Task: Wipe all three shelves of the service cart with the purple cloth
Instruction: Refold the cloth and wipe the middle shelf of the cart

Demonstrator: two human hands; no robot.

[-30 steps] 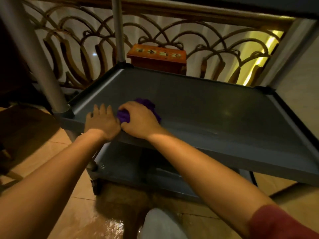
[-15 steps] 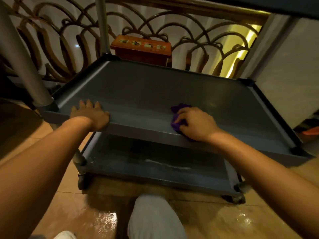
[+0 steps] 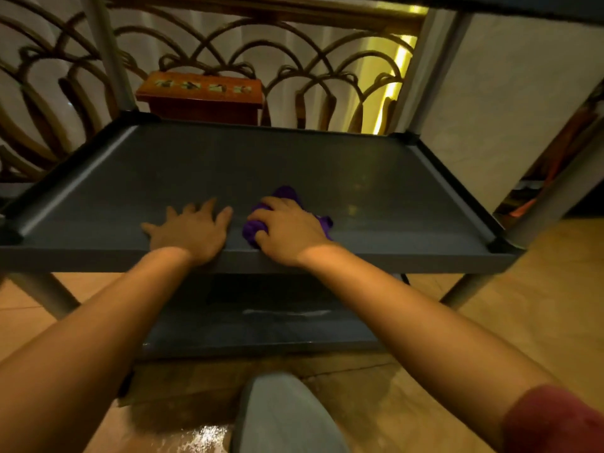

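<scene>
The dark grey middle shelf (image 3: 327, 165) of the service cart fills the centre of the head view. My right hand (image 3: 287, 230) presses a bunched purple cloth (image 3: 287, 194) onto the shelf near its front edge, a little right of centre. Just to its left, my left hand (image 3: 192, 230) lies flat on the front rim with its fingers spread and nothing in it. The bottom shelf (image 3: 261, 328) shows below, between my forearms. Only the underside of the top shelf (image 3: 523, 4) shows, along the upper edge.
Grey cart posts stand at the back left (image 3: 108, 53), back right (image 3: 411, 73) and front right (image 3: 555, 197). A brown wooden box (image 3: 199, 96) sits behind the cart, in front of a curved railing (image 3: 294, 60). My knee (image 3: 284, 416) is low in front. The tiled floor looks wet.
My right hand slid the cloth right along the front of the shelf, then back toward the centre. My left hand moved right along the front rim and now lies beside the right hand.
</scene>
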